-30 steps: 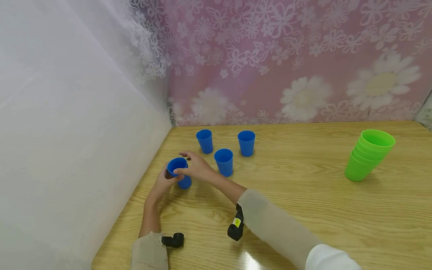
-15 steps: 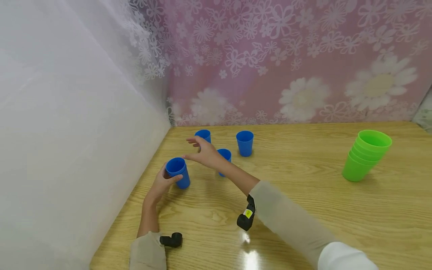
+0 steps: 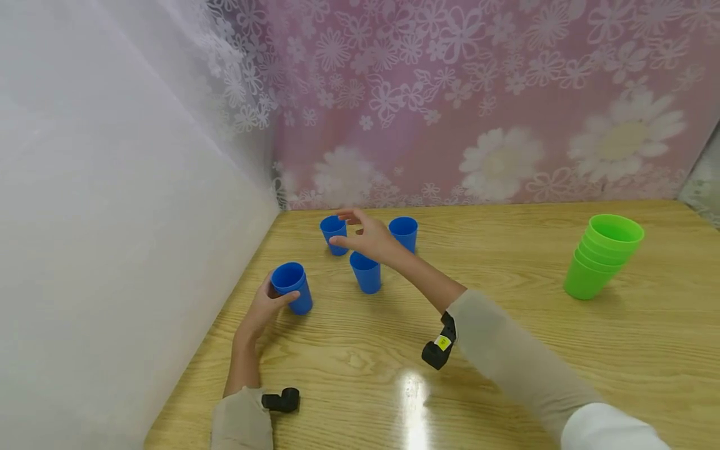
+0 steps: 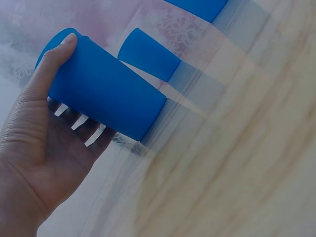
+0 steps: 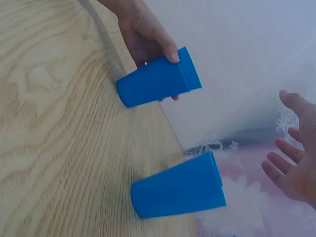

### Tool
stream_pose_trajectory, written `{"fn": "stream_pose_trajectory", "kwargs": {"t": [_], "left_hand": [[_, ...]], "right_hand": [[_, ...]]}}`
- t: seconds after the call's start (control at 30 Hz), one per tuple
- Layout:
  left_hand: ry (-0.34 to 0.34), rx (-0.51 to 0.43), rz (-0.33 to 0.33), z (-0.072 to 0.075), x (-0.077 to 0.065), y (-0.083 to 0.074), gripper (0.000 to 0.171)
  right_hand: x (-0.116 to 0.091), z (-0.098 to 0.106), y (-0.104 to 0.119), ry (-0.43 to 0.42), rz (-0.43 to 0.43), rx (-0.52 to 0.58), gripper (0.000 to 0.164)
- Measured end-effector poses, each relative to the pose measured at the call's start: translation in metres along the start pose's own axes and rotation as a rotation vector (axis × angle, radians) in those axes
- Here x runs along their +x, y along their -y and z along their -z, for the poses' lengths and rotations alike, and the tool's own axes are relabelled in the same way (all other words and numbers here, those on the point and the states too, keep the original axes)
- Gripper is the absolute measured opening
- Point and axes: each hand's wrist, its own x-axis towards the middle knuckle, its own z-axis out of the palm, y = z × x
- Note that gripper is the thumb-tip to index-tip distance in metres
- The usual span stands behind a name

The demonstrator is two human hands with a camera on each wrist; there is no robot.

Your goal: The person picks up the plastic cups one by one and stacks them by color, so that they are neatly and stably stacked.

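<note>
left hand (image 3: 264,306) grips nested blue cups (image 3: 302,301), thumb near rim, fingers round far side; cups stand at left of wooden table (image 3: 349,387). right hand (image 3: 368,237) hovers, thumb and fingertips apart, seen in head view between back-left blue cup (image 3: 334,240) and back-right blue cup (image 3: 406,234) (middle blue cup (image 3: 368,277) stands in front). green cup stack (image 3: 599,261) stands well apart, right side.

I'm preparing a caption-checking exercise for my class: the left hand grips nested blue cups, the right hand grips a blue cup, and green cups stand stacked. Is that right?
Not quite: the right hand grips no cup; the right wrist view shows its fingers apart, holding nothing. The left hand does grip nested blue cups, and the green cups stand stacked.
</note>
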Motion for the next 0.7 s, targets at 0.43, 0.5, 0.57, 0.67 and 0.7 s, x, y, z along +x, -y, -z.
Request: {"fn": "stream_pose_trajectory", "kwargs": {"t": [0.43, 0.5, 0.57, 0.67, 0.7], "left_hand": [[-0.002, 0.031, 0.015, 0.0, -0.001, -0.001, 0.064], [-0.002, 0.028, 0.017, 0.0, -0.002, -0.001, 0.064], [0.0, 0.029, 0.017, 0.0, -0.002, -0.001, 0.064], [0.0, 0.027, 0.018, 0.0, -0.002, -0.001, 0.064], [-0.001, 0.025, 0.018, 0.0, -0.002, 0.0, 0.063]], "right_hand": [[-0.013, 0.022, -0.04, -0.023, -0.034, -0.074, 0.056], [-0.015, 0.023, -0.045, -0.014, -0.045, -0.071, 0.057], [-0.018, 0.023, -0.048, -0.008, -0.058, -0.064, 0.059], [-0.021, 0.022, -0.052, 0.001, -0.081, -0.052, 0.062], [-0.021, 0.021, -0.054, 0.006, -0.085, -0.051, 0.064]]}}
